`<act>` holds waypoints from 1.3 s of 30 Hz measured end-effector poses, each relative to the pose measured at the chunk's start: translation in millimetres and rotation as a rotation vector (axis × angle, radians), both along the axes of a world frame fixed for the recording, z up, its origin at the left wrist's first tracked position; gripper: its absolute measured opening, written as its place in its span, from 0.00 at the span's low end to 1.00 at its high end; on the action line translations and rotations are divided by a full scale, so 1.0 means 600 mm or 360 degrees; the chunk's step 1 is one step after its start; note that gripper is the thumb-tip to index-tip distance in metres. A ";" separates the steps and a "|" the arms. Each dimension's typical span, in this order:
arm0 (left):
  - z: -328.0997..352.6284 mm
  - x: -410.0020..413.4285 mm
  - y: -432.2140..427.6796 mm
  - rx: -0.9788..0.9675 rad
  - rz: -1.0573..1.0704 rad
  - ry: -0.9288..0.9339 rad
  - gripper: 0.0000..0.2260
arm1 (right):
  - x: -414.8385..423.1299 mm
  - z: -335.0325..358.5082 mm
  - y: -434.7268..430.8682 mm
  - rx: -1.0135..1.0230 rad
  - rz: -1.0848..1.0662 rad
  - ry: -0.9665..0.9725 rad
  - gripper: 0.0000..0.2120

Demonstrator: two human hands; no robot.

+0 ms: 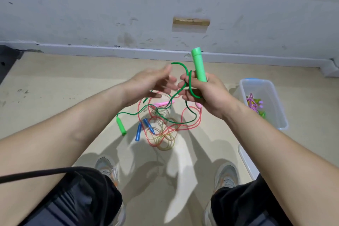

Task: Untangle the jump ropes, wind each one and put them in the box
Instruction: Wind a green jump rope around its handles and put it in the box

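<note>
Gripping green handle, right hand.

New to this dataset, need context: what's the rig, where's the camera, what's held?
No machine: a person's two bare hands, filmed by one wide-angle camera worn on the head, looking down. The right hand grips a green handle upright, its green cord looped round the hand. The left hand is open beside it, blurred. On the floor lie the other green handle, two blue handles and a pink rope, tangled. A clear box at right holds a purple bundle of rope.
</note>
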State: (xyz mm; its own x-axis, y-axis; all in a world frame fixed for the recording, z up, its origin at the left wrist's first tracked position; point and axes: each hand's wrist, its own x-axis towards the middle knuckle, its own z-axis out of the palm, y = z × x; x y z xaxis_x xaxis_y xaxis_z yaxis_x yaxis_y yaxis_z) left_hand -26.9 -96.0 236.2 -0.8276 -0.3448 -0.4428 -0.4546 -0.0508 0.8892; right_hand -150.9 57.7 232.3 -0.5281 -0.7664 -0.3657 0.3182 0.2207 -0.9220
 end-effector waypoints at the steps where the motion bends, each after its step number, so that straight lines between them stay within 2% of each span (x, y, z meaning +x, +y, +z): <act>1: -0.006 0.005 0.007 -0.0124 -0.0241 -0.0067 0.25 | -0.002 0.006 -0.002 -0.0054 -0.0060 -0.0076 0.04; 4: -0.038 0.017 0.022 -0.0704 -0.0893 -0.0257 0.11 | -0.008 0.021 -0.007 -0.0206 -0.0232 -0.0310 0.06; 6: -0.048 0.020 0.020 -0.1086 -0.1001 -0.0400 0.09 | -0.017 0.029 -0.008 -0.0313 -0.0383 -0.0481 0.07; 7: -0.047 0.021 0.020 -0.1048 -0.0938 -0.0422 0.09 | -0.024 0.033 -0.006 -0.0357 -0.0446 -0.0541 0.07; 10: -0.022 0.018 0.021 -0.0299 -0.0457 -0.0201 0.11 | -0.038 0.035 0.001 -0.0249 -0.0410 -0.0462 0.10; 12: 0.003 0.009 0.022 0.0054 -0.0168 0.0007 0.11 | -0.032 0.022 0.005 -0.0049 -0.0192 -0.0296 0.13; 15: 0.028 -0.006 0.017 0.0496 0.0259 0.0237 0.10 | -0.001 -0.002 0.009 0.0183 0.0274 -0.0188 0.12; 17: 0.037 -0.011 0.011 0.0681 0.0495 0.0328 0.09 | 0.020 -0.009 0.009 0.0270 0.0623 -0.0086 0.10; 18: 0.036 -0.012 0.008 0.0723 0.0588 0.0360 0.09 | 0.026 -0.010 0.009 0.0270 0.0700 -0.0032 0.08; 20: 0.034 -0.013 0.002 0.0674 0.0737 0.0365 0.10 | 0.029 -0.008 0.007 0.0196 0.0581 0.0010 0.03; 23: 0.024 -0.013 -0.004 0.0333 0.0668 0.0151 0.20 | 0.019 0.002 0.001 0.0033 0.0258 -0.0069 0.05; 27: -0.008 -0.003 0.020 0.0195 -0.0181 -0.0224 0.42 | 0.004 0.017 -0.009 -0.0172 -0.0031 -0.0277 0.05; 28: -0.017 0.003 0.029 0.0147 -0.0419 -0.0273 0.44 | 0.001 0.021 -0.011 -0.0206 -0.0089 -0.0315 0.05; 30: -0.031 0.014 0.037 -0.0046 -0.0793 -0.0260 0.34 | -0.007 0.027 -0.014 -0.0273 -0.0240 -0.0361 0.07; 32: -0.032 0.019 0.035 -0.0156 -0.0836 -0.0199 0.15 | -0.017 0.030 -0.015 -0.0307 -0.0393 -0.0378 0.07; 33: -0.028 0.019 0.032 -0.0115 -0.0762 -0.0181 0.10 | -0.023 0.027 -0.014 -0.0297 -0.0433 -0.0377 0.06; 36: -0.006 0.013 0.030 0.0127 -0.0427 -0.0062 0.10 | -0.028 0.011 -0.007 -0.0032 -0.0304 -0.0274 0.08; 39: 0.012 0.001 0.021 0.0449 0.0021 0.0106 0.10 | -0.009 -0.002 0.002 0.0220 0.0161 -0.0193 0.11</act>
